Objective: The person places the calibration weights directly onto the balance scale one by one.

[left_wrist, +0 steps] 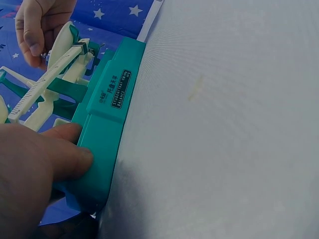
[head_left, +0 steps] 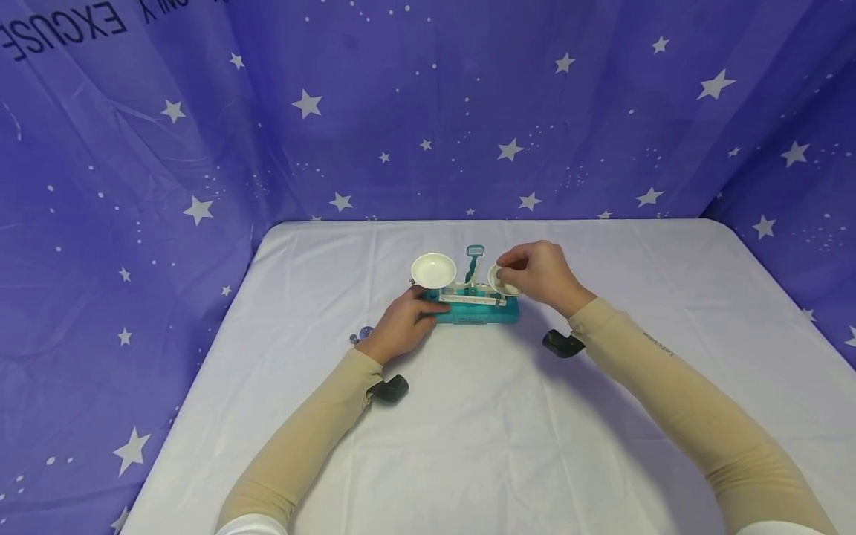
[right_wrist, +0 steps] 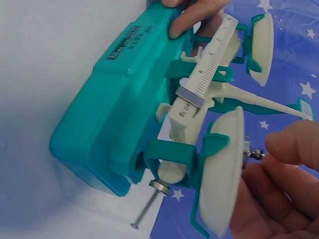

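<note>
A teal student balance (head_left: pixel 471 312) with two cream pans stands on the table. My left hand (head_left: pixel 403 325) grips its base at the left end, thumb and fingers on the teal housing (left_wrist: pixel 97 164). At the other end, my right hand (head_left: pixel 545 275) is over the right pan (right_wrist: pixel 223 174), partly covering it in the head view. Its thumb and fingers pinch a small shiny metal piece (right_wrist: pixel 255 154) beside the pan's dish; its exact kind is unclear. The left pan (head_left: pixel 433 271) holds nothing visible. A white graduated beam (right_wrist: pixel 209 64) carries a grey slider (right_wrist: pixel 190 97).
Small bluish, glassy-looking round objects (head_left: pixel 365 333) lie on the white tablecloth (head_left: pixel 468 446) beside my left wrist. A threaded metal rod with a nut (right_wrist: pixel 159 187) projects from the balance's right end. Purple star-patterned cloth (head_left: pixel 401 111) hangs behind the table.
</note>
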{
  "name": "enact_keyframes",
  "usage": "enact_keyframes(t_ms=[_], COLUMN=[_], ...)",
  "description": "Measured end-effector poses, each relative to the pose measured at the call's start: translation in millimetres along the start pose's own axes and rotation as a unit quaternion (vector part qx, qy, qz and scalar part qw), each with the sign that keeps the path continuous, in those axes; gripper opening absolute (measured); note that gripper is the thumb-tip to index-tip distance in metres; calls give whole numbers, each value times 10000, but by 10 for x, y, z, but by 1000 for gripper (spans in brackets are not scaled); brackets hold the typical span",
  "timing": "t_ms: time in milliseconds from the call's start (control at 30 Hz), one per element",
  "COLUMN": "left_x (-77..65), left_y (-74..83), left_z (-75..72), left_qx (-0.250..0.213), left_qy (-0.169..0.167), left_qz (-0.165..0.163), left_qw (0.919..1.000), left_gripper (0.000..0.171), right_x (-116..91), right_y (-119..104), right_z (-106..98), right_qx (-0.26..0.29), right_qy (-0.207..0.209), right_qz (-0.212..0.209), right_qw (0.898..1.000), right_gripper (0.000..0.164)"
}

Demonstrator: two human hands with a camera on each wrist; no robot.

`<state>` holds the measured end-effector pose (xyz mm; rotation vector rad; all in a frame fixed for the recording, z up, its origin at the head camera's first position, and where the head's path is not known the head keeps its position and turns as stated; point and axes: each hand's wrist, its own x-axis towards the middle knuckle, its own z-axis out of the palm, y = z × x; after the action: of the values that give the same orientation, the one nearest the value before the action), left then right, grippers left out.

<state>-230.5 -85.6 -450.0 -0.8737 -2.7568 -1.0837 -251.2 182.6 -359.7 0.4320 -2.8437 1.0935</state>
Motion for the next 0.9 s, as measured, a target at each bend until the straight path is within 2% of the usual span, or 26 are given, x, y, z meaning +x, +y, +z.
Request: enact_keyframes(t_ms=[167, 300, 533, 900], left_x=[5, 8, 18, 0], left_y=[8, 7, 9, 5], left_z=[-2, 2, -5, 6], left_qx=[-9, 5, 41, -79], left_qy=[-17, -23, -15, 6], left_qz=[-15, 5, -9, -7], left_qw=[10000, 10000, 10000, 10000], left_gripper=[31, 31, 30, 30], right_x=[-48, -128, -324, -684], right_y=[-23, 8, 203, 623], right_z=[-101, -216, -444, -689], right_qx=[10, -28, -186, -415], right_qy=[174, 452, 868, 775], right_qz=[-64, 67, 266, 858], right_qw=[9998, 9990, 9957, 9924], right_gripper=[21, 21, 22, 28])
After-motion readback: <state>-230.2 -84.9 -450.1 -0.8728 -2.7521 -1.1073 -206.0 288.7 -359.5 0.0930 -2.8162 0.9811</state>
